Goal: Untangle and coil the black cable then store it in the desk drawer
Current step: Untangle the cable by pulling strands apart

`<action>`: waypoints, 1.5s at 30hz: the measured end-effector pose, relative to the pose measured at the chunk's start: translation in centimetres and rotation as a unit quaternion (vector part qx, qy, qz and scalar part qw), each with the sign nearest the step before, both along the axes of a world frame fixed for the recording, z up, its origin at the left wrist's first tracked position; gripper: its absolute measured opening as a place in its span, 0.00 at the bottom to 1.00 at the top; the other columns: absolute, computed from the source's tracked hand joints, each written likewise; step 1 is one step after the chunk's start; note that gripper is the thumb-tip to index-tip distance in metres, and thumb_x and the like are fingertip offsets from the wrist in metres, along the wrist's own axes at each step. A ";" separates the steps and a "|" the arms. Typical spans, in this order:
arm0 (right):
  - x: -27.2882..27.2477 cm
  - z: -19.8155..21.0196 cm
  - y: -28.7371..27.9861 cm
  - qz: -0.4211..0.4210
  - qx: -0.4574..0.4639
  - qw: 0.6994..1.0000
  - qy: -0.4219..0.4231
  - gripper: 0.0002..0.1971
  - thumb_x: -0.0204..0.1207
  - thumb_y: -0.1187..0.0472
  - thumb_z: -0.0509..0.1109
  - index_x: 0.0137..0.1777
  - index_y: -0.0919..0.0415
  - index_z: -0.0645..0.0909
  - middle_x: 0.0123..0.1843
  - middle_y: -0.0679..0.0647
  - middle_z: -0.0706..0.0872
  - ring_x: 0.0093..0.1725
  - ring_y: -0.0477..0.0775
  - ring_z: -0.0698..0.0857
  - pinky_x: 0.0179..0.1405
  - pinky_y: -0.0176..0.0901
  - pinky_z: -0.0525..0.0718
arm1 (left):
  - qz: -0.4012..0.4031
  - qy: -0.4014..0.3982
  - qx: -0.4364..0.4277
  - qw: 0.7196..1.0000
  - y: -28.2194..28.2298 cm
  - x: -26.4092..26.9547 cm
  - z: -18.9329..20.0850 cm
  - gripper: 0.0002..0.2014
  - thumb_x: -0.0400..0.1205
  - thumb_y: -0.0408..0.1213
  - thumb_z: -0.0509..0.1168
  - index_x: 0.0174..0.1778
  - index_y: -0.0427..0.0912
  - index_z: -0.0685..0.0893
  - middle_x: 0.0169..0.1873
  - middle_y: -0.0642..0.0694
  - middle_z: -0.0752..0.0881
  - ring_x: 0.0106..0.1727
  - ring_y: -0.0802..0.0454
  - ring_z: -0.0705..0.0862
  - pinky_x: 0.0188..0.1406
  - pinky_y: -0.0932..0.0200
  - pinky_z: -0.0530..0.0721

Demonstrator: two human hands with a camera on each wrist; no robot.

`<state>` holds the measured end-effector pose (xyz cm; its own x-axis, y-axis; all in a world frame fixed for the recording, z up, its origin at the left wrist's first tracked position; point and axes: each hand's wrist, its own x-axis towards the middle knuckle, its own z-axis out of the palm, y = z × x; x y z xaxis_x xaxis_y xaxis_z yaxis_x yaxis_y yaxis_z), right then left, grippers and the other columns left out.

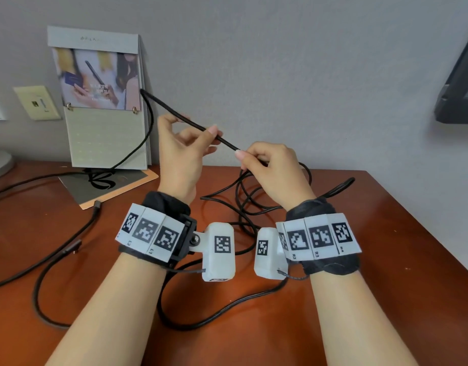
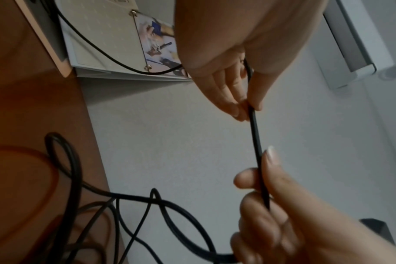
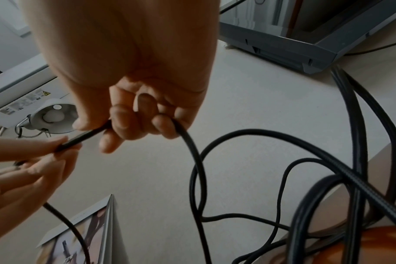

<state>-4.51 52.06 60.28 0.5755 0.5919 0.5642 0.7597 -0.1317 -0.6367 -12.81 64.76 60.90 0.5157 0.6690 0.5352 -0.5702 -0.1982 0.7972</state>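
Note:
A thin black cable [image 1: 172, 109] is stretched taut in the air between both hands above the back of the brown desk [image 1: 385, 233]. My left hand [image 1: 185, 143] pinches it between thumb and fingertips; past that pinch it bends and drops to a knot [image 1: 99, 178] on a flat pad. My right hand [image 1: 267, 165] grips the same cable [image 2: 253, 128] in curled fingers. From the right fist the cable [image 3: 192, 151] falls into loose tangled loops [image 1: 251, 196] on the desk. More loops [image 1: 201, 320] run under my forearms.
A standing calendar [image 1: 103, 101] leans against the wall at the back left, with a wall plate [image 1: 37, 101] beside it. A dark monitor [image 1: 459, 83] hangs at the right edge. A second cable with a plug [image 1: 97, 204] crosses the desk's left side.

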 end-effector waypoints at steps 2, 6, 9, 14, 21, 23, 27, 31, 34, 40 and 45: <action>0.1 -0.1 0.1 0.005 0.002 1.000 0.000 0.16 0.80 0.52 0.65 0.36 0.62 0.84 0.32 0.51 0.86 0.30 0.47 0.79 0.33 0.32 0.74 | 0.022 -0.010 -0.012 1.000 0.6 -0.2 0.1 0.18 0.80 0.25 0.66 0.53 0.44 0.61 0.30 0.49 0.87 0.37 0.56 0.88 0.41 0.63 0.84; 0.3 -0.2 0.2 0.005 0.001 1.000 -0.004 0.16 0.81 0.54 0.64 0.39 0.64 0.84 0.35 0.53 0.87 0.35 0.52 0.82 0.37 0.33 0.75 | 0.062 -0.029 -0.025 0.997 1.1 -0.5 0.2 0.19 0.81 0.26 0.64 0.56 0.39 0.59 0.34 0.42 0.85 0.36 0.58 0.88 0.39 0.66 0.82; 0.3 -0.1 0.1 0.002 0.003 1.000 -0.012 0.16 0.82 0.56 0.64 0.38 0.65 0.83 0.32 0.52 0.84 0.32 0.49 0.78 0.33 0.30 0.72 | 0.057 -0.033 -0.031 0.997 1.0 -0.3 0.2 0.18 0.81 0.27 0.65 0.56 0.39 0.60 0.32 0.47 0.86 0.37 0.59 0.88 0.38 0.67 0.81; 0.1 -0.1 0.2 0.004 0.000 1.000 -0.017 0.14 0.81 0.57 0.65 0.36 0.62 0.82 0.25 0.43 0.78 0.26 0.43 0.73 0.30 0.30 0.69 | -0.023 0.009 0.009 1.000 -0.5 0.0 0.1 0.13 0.81 0.28 0.65 0.51 0.45 0.68 0.28 0.51 0.88 0.40 0.55 0.88 0.38 0.64 0.83; -0.1 -0.1 0.1 0.034 -0.007 0.999 0.014 0.15 0.80 0.53 0.66 0.38 0.64 0.83 0.34 0.54 0.87 0.32 0.50 0.81 0.34 0.32 0.76 | 0.035 -0.045 -0.029 0.998 1.2 -0.5 0.2 0.12 0.82 0.26 0.63 0.47 0.46 0.67 0.27 0.51 0.88 0.36 0.55 0.88 0.36 0.64 0.82; 0.0 -0.1 -0.1 0.029 -0.002 0.999 0.014 0.17 0.80 0.53 0.66 0.36 0.63 0.84 0.33 0.52 0.87 0.32 0.51 0.81 0.35 0.31 0.75 | 0.058 -0.076 -0.065 0.993 2.2 -1.0 0.5 0.12 0.82 0.25 0.63 0.47 0.45 0.67 0.25 0.52 0.87 0.35 0.57 0.87 0.36 0.65 0.81; 0.2 -0.1 -0.3 0.011 0.020 1.000 0.009 0.18 0.81 0.53 0.64 0.33 0.62 0.82 0.29 0.57 0.84 0.29 0.51 0.77 0.32 0.30 0.71 | 0.052 -0.083 -0.081 0.992 2.5 -1.3 0.6 0.11 0.83 0.27 0.62 0.47 0.45 0.66 0.23 0.53 0.86 0.34 0.57 0.87 0.34 0.66 0.79; 0.2 0.0 -0.3 0.004 0.020 1.000 0.006 0.18 0.81 0.53 0.64 0.33 0.61 0.82 0.30 0.58 0.84 0.29 0.51 0.77 0.30 0.29 0.70 | -0.008 -0.021 -0.043 0.999 0.6 -0.4 0.4 0.10 0.82 0.28 0.64 0.48 0.44 0.69 0.27 0.51 0.88 0.34 0.55 0.87 0.34 0.65 0.81; 0.2 0.1 -0.3 -0.010 0.011 1.000 0.001 0.18 0.80 0.53 0.65 0.33 0.62 0.82 0.23 0.47 0.76 0.23 0.41 0.72 0.27 0.27 0.69 | -0.031 0.010 -0.018 0.999 -0.4 0.0 0.1 0.11 0.82 0.26 0.64 0.46 0.44 0.69 0.26 0.50 0.88 0.35 0.54 0.88 0.35 0.63 0.83; 0.2 0.0 -0.3 0.006 -0.002 1.000 0.008 0.18 0.80 0.50 0.66 0.34 0.63 0.84 0.29 0.54 0.84 0.28 0.46 0.78 0.30 0.30 0.71 | 0.016 -0.014 -0.021 1.000 0.5 -0.3 0.2 0.12 0.82 0.24 0.63 0.45 0.44 0.68 0.25 0.49 0.88 0.32 0.54 0.87 0.36 0.62 0.84; 1.0 -0.1 -1.0 -0.024 -0.001 1.000 0.004 0.21 0.80 0.49 0.64 0.31 0.62 0.82 0.24 0.48 0.78 0.24 0.42 0.74 0.28 0.28 0.70 | 0.042 -0.038 -0.085 0.995 1.8 -1.0 0.4 0.11 0.82 0.27 0.64 0.45 0.45 0.68 0.27 0.50 0.87 0.30 0.56 0.86 0.35 0.65 0.82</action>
